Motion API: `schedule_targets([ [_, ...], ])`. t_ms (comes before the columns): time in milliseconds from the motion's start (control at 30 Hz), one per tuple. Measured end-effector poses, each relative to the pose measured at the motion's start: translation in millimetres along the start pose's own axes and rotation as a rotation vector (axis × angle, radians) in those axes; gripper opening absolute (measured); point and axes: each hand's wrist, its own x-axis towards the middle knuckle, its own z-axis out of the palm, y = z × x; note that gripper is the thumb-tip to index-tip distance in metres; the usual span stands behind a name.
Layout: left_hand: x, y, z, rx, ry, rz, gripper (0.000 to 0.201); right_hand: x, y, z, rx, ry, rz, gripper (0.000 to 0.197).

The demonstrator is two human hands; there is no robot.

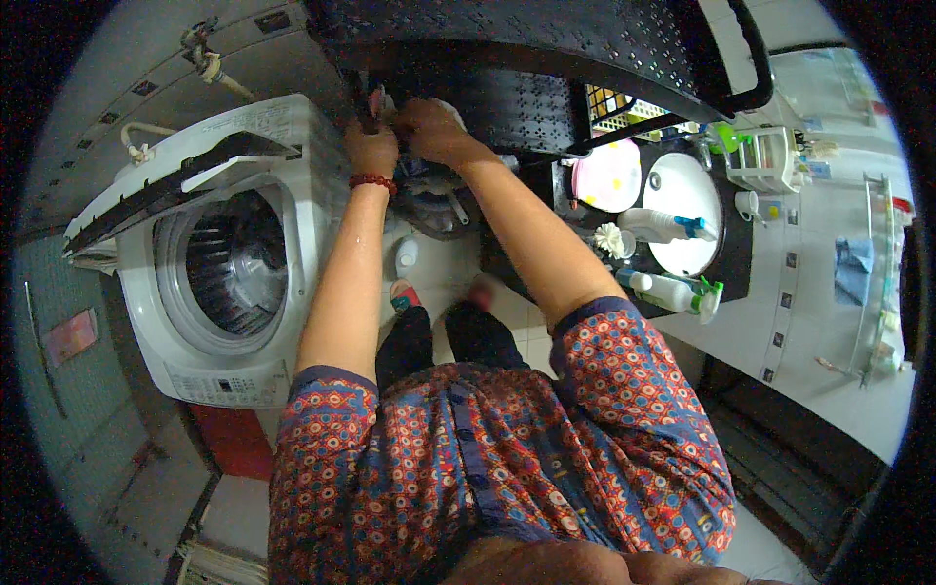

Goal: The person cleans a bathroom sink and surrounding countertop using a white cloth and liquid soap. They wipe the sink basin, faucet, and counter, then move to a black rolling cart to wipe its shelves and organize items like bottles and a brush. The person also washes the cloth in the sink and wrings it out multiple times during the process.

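Both arms stretch forward to the left end of a black metal rack (487, 102) with perforated shelves. My left hand (372, 148), with a red bead bracelet at the wrist, is closed beside a dark upright part of the rack. A small pale, pinkish piece (381, 101) shows just beyond its fingers. To its right, my right hand (429, 129) is bent and closed, with a whitish edge (451, 111) showing past its knuckles. The fingers hide what either hand grips. Below the hands, dark items (429, 200) sit near the floor.
On the left stands a white top-loading washing machine (244, 331), its lid raised. At right, a dark counter (738, 263) holds a white basin (682, 195), a pink-rimmed tub (606, 175) and spray bottles (673, 292). A white bottle (407, 255) stands on the floor near my feet.
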Motion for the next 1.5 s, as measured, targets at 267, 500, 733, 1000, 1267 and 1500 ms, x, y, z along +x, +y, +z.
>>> schedule_targets([
  [267,3,-25,-2,0.255,0.057,0.168,0.043,-69,87,-42,-0.519,-0.071,0.202,0.025],
  [500,-3,-14,-12,0.228,0.092,0.226,0.044,-51,166,-81,-0.054,0.640,0.318,0.054],
  [733,-7,2,-14,0.234,0.085,0.159,0.043,-46,181,-44,-0.594,0.357,0.407,0.062],
  [1000,0,-10,-9,0.188,0.011,-0.002,0.041,-84,112,-102,-0.565,-0.441,0.230,0.051],
  [1267,-1,-19,-1,0.288,0.070,0.201,0.036,22,160,-59,-0.359,0.418,0.391,0.054],
  [1500,-2,-12,-5,0.059,0.007,0.150,0.038,87,39,1,-0.137,0.435,0.115,0.053],
])
